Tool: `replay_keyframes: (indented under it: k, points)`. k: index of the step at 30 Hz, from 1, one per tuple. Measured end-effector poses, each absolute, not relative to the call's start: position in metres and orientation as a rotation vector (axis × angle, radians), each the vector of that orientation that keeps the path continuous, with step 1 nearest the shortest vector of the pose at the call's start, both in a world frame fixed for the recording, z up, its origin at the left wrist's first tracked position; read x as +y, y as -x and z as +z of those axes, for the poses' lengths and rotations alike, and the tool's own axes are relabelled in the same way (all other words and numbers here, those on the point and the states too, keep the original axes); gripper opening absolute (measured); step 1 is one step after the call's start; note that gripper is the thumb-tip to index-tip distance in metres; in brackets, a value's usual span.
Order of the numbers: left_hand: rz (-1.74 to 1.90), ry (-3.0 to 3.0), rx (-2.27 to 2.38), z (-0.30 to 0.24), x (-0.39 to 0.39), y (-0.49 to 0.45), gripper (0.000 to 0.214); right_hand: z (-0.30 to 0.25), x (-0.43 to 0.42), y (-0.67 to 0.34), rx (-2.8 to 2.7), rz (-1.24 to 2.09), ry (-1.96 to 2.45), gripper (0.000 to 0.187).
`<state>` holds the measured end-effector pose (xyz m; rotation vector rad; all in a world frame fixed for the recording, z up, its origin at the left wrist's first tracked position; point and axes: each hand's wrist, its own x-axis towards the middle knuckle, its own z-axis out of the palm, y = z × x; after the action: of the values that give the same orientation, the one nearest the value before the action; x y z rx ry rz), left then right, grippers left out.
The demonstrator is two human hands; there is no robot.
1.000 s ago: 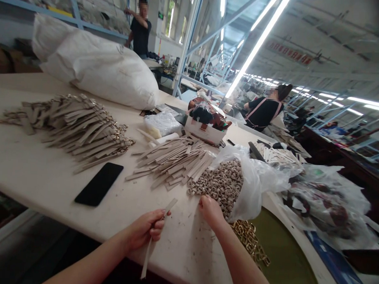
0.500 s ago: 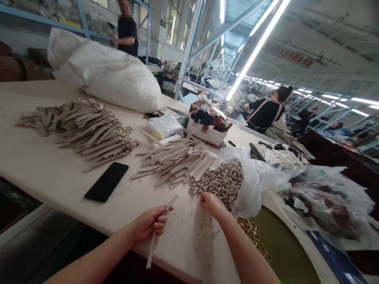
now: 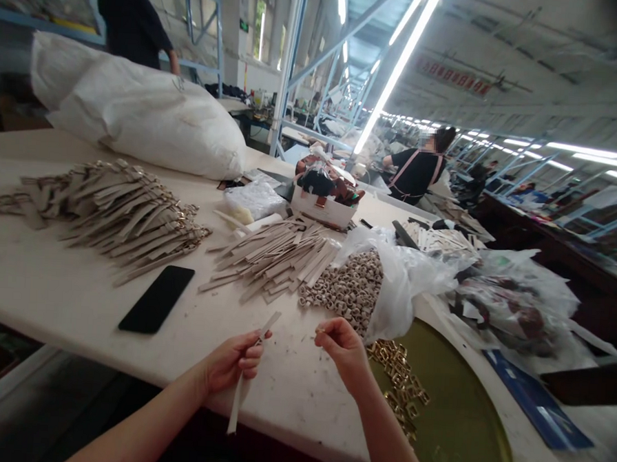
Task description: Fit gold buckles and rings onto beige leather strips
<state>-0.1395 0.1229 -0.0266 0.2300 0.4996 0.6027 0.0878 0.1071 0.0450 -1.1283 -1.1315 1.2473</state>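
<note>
My left hand (image 3: 233, 360) is closed around a long beige strap strip (image 3: 269, 323) that slants up toward the table and hangs below my fist. My right hand (image 3: 340, 344) is pinched shut just in front of a heap of small beige loops (image 3: 351, 288) spilling from a clear plastic bag (image 3: 409, 278); what it pinches is too small to make out. A loose pile of plain beige strips (image 3: 276, 257) lies behind my hands. Small gold metal buckles (image 3: 399, 377) lie on a dark green round tray (image 3: 458, 418) by my right wrist.
A black phone (image 3: 156, 308) lies on the white table (image 3: 41, 286). A pile of strips with buckles (image 3: 118, 211), a big white sack (image 3: 143, 115) and a white box (image 3: 323, 207) lie further back. Bags of parts (image 3: 511, 304) sit right. People stand behind.
My right hand has drawn back from the loop heap and lifted into a pinch. The view has shifted a little; a person at the back left has walked closer.
</note>
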Motion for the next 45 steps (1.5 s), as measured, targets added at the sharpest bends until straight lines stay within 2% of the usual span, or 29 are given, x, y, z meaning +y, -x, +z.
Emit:
replay_keyframes:
  k: [8,19,24,28,40,45]
  points:
    - [0.626,-0.217,0.522,-0.024,0.121,0.138,0.019,0.048,0.103,-0.090,-0.947,1.320,1.007,0.014]
    - [0.631,-0.182,0.518,-0.025,0.125,0.133,0.020,0.043,0.104,-0.118,-0.196,1.471,0.750,0.021]
    - [0.633,-0.159,0.536,-0.017,0.125,0.129,0.018,0.035,0.103,-0.130,0.014,1.475,0.781,0.010]
    - [0.634,-0.145,0.537,-0.011,0.125,0.125,0.015,0.033,0.100,-0.136,0.100,1.485,0.756,0.004]
    - [0.639,-0.091,0.576,-0.009,0.123,0.122,0.017,0.034,0.097,-0.140,0.186,1.452,0.731,0.008]
    - [0.650,-0.189,0.769,-0.023,0.128,0.120,0.022,0.034,0.096,-0.154,0.129,1.388,0.720,0.019]
